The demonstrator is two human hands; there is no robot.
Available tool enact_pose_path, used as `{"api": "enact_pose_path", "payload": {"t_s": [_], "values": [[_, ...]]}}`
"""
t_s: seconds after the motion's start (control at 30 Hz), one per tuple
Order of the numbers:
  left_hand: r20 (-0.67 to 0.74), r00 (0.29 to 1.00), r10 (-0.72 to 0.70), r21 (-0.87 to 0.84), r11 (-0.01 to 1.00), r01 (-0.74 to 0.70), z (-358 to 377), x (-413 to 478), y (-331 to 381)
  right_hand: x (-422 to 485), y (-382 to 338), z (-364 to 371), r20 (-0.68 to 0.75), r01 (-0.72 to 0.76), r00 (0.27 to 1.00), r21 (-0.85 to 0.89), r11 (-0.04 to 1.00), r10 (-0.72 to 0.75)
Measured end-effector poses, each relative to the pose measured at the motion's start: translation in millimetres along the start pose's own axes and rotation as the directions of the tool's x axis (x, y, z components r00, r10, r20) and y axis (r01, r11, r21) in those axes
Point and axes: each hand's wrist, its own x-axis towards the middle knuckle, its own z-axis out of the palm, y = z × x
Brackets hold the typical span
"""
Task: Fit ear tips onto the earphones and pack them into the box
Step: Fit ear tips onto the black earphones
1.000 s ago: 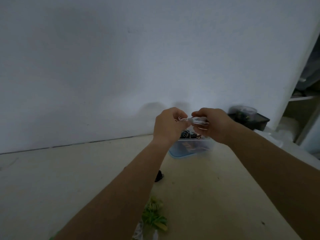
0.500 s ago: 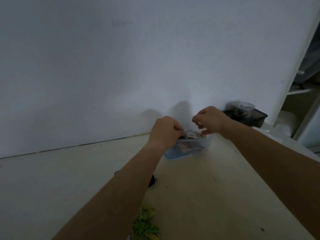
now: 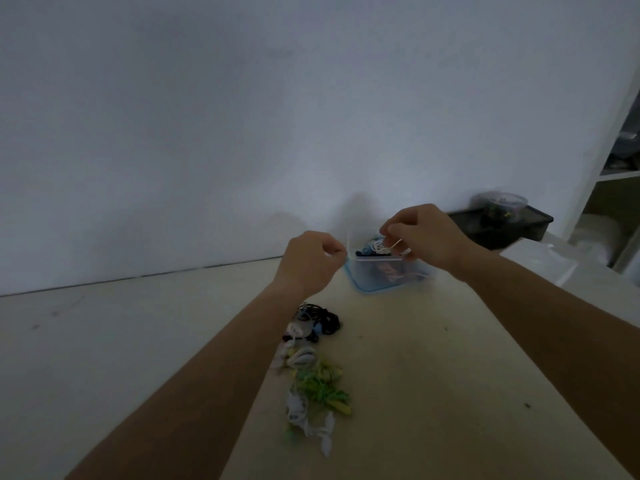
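We record a clear, blue-rimmed box [image 3: 391, 284], black earphones [image 3: 323, 320], white earphones [image 3: 301, 358], green earphones [image 3: 322, 389] nearest, a cream table [image 3: 450, 375] and white wall [image 3: 242, 116].

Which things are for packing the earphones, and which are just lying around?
For the job: white earphones pinched by the right hand, clear box, earphone pile.
Seemingly just lying about: dark tray, round tub, shelf.

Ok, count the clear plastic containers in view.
2. One blue-edged box sits on the table below the right hand; one round tub stands on the dark tray far right. The shelves may hide more.
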Motion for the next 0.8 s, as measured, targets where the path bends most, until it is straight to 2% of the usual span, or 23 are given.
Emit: {"api": "enact_pose_path", "payload": {"t_s": [0.07, 0.17, 0.23, 0.33, 0.6, 0.67, 0.8], "values": [[0.053, 0.997, -0.063, 0.027, 0.998, 0.061, -7.2, -14.6, -12.9, -13.8, -5.7, 15.5, 0.040, 0.027, 0.999, 0.039, 0.999, -0.029], [0.127, 0.980, -0.153, 0.124, 0.983, 0.137, -12.8, -34.5, -33.2, -31.6, -8.5, 45.2, 0.112, 0.075, 0.991, 0.006, 0.997, -0.075], [0.137, 0.973, -0.188, 0.157, 0.973, 0.166, -13.9, -43.9, -43.8, -37.6, -4.3, 66.0, 0.192, 0.106, 0.977, -0.081, 0.991, -0.089], [0.150, 0.965, -0.215, 0.140, 0.971, 0.194, -14.1, -56.4, -54.8, -42.7, 3.2, 94.0, 0.286, 0.173, 0.955, -0.300, 0.938, -0.085], [0.180, 0.958, -0.225, -0.055, 0.970, 0.238, -15.0, -72.4, -73.2, -42.4, 7.4, 123.5, 0.289, 0.022, 0.953, -0.376, 0.926, 0.094], [0.183, 0.957, -0.226, -0.105, 0.963, 0.247, -16.4, -76.2, -76.0, -40.4, 3.6, 120.8, 0.289, 0.003, 0.952, -0.342, 0.940, 0.103], [0.115, 0.970, -0.212, -0.132, 0.965, 0.227, -16.9, -80.9, -77.0, -42.3, -7.9, 111.3, 0.219, -0.054, 0.972, -0.146, 0.988, 0.085]]}}
